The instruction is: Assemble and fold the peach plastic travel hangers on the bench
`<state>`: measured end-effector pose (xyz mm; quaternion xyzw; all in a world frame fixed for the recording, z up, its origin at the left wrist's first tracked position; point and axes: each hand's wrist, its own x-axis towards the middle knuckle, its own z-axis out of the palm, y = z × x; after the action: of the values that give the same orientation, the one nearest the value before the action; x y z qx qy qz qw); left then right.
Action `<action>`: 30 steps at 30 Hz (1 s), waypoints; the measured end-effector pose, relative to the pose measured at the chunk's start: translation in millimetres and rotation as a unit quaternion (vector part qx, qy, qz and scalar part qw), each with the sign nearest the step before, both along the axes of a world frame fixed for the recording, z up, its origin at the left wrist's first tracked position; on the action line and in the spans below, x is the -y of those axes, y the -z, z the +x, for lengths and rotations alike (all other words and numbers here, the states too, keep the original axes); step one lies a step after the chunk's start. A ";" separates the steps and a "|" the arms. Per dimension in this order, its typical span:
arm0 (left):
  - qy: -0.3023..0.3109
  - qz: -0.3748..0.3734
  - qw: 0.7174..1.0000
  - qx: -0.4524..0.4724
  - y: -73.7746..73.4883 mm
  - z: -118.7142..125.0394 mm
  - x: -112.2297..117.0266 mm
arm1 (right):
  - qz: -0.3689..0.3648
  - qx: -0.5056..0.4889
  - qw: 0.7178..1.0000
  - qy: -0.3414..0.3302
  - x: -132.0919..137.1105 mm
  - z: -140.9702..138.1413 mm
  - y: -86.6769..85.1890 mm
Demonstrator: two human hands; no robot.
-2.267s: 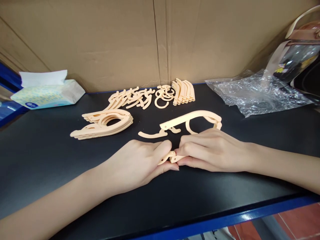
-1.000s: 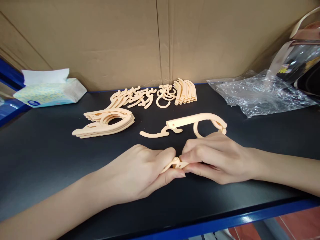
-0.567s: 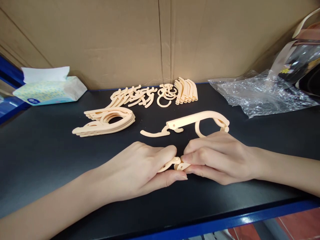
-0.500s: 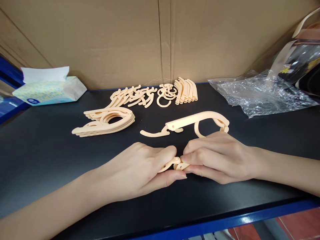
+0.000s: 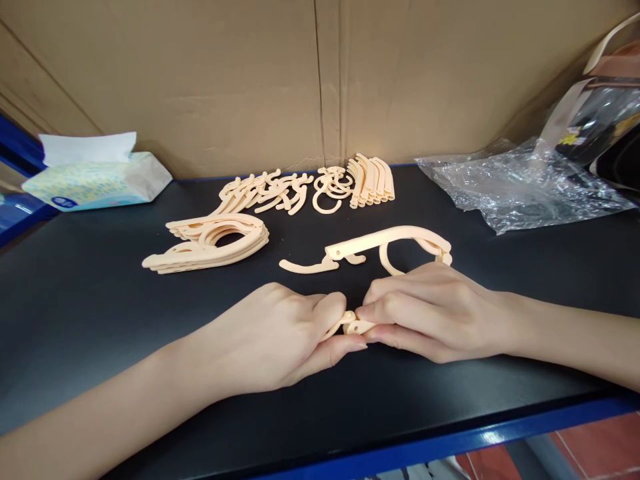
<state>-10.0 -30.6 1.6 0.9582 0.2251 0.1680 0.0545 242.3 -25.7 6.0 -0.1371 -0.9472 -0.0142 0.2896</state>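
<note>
A cream plastic folding hanger point(image 5: 385, 238) is partly covered by my right hand point(image 5: 425, 310), whose fingers pinch one of its arms. The end of that arm, with a small round hole, shows at my fingertips. My left hand point(image 5: 295, 333) is closed on a small curved cream hanger piece point(image 5: 336, 325), mostly hidden by the fingers. The piece meets the holed arm end between my two hands; whether they are locked together I cannot tell. Beyond my hands, the hanger's other arm has a similar curved end piece point(image 5: 310, 267) at its left end.
Stacked folded hangers point(image 5: 215, 247) lie left on the black tabletop point(image 5: 200, 440). Behind are loose curved pieces point(image 5: 265, 190), hooks point(image 5: 330, 190) and hanger arms point(image 5: 373, 180). A tissue pack point(image 5: 100, 177) stands far left; a clear plastic bag point(image 5: 515, 193) lies far right.
Both hands and the hanger have shifted slightly left. The hanger's far arm has dipped a little at its right end. Both grips stay as they were.
</note>
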 end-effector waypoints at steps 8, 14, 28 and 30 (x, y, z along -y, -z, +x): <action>-0.010 0.044 0.998 -0.045 -6.5 2.8 -0.7 | -0.001 0.014 1.000 0.008 -1.6 0.2 1.5; -0.006 0.109 0.991 -0.074 -14.6 6.7 0.1 | 0.008 0.026 1.000 0.015 -1.6 -0.7 1.1; -0.001 0.126 0.988 -0.088 -12.7 5.4 0.9 | -0.017 0.035 0.999 0.016 -0.2 1.0 2.3; -0.001 0.120 0.989 -0.088 -11.7 5.7 1.1 | -0.020 0.038 0.999 0.014 -0.2 1.9 2.8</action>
<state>-4.2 -31.7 13.3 0.9685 0.2087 0.1092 -0.0807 244.1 -25.5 3.2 -0.1556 -0.9557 -0.0050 0.2500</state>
